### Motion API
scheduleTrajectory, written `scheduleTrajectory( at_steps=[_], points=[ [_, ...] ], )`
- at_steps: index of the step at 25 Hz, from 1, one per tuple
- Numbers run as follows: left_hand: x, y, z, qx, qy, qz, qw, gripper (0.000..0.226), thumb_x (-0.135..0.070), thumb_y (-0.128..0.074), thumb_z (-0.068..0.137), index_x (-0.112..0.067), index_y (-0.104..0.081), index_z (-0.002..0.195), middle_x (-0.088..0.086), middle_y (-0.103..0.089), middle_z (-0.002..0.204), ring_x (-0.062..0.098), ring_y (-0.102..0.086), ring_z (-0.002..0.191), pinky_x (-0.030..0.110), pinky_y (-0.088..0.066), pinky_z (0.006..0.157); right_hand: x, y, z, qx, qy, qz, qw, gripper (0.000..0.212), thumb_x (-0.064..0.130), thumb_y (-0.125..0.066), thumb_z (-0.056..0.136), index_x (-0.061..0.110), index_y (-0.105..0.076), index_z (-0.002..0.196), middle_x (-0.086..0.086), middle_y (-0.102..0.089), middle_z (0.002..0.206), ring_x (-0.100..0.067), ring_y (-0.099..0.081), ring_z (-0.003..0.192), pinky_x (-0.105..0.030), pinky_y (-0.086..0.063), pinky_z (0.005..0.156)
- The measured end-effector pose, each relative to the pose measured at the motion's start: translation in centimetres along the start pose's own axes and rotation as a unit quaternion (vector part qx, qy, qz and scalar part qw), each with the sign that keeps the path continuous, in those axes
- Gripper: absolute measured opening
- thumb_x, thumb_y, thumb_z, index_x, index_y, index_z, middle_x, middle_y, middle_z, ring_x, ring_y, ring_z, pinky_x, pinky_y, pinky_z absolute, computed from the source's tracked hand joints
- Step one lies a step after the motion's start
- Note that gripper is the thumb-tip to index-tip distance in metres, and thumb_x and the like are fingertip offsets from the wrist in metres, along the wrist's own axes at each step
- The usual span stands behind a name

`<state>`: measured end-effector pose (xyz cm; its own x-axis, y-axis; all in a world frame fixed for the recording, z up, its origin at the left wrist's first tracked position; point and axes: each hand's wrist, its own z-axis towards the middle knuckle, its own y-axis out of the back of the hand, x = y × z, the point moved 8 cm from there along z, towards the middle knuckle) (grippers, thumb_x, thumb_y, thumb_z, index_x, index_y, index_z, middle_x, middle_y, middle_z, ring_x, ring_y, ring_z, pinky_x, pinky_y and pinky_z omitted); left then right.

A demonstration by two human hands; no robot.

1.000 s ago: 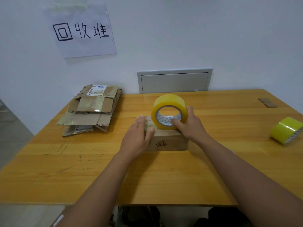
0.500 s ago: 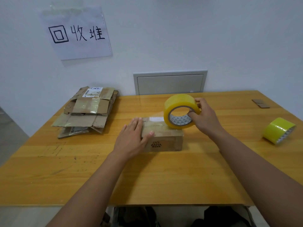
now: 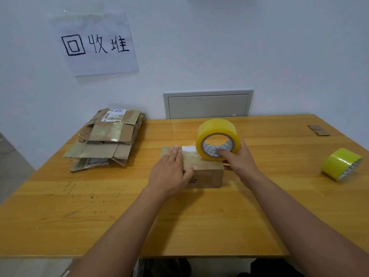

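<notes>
tape roll (image 3: 217,136) yellow, translucent, upright on brown box (image 3: 205,172).

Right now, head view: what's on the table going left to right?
Flattened cardboard pile → left hand, flat on the box → tape roll on the box's right end → right hand gripping that roll → second tape roll, lying loose near the right edge.
</notes>
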<state>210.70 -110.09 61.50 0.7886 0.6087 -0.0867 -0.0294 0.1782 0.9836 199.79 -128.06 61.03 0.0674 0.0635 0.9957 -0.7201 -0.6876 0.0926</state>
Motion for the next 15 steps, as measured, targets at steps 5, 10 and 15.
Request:
scheduleTrajectory(
  at_steps=[5,10,15],
  points=[
    [0.1,-0.5,-0.1,0.004,0.013,-0.003,1.0,0.088,-0.072,-0.012,0.092,-0.013,-0.006,0.158,0.007,-0.002,0.165,0.017,-0.001,0.152,0.033,-0.005,0.121,0.2,0.6,0.6,-0.02,-0.006,-0.042,0.999,0.029,0.024,-0.067,0.089,0.026,-0.048,0.111,-0.001,-0.06,0.11,-0.023,-0.064,0.097,-0.041,-0.061,0.069],
    [0.4,-0.4,-0.3,0.007,0.009,-0.003,1.0,0.094,-0.08,-0.007,0.083,-0.024,-0.003,0.158,0.005,-0.003,0.165,0.017,-0.002,0.152,0.034,-0.01,0.121,3.1,2.8,0.7,-0.054,0.035,-0.113,0.992,0.019,0.018,-0.058,0.092,0.017,-0.046,0.106,-0.002,-0.057,0.099,-0.023,-0.066,0.085,-0.025,-0.055,0.05],
    [0.2,-0.4,-0.1,0.022,0.007,0.023,0.999,0.089,-0.083,-0.012,0.082,-0.035,-0.002,0.156,0.006,-0.003,0.165,0.02,-0.005,0.152,0.037,-0.016,0.12,3.8,8.4,0.1,-0.094,0.057,-0.2,0.974,0.019,0.022,-0.056,0.093,0.02,-0.047,0.109,-0.004,-0.058,0.09,-0.022,-0.063,0.073,-0.036,-0.056,0.056]
  ],
)
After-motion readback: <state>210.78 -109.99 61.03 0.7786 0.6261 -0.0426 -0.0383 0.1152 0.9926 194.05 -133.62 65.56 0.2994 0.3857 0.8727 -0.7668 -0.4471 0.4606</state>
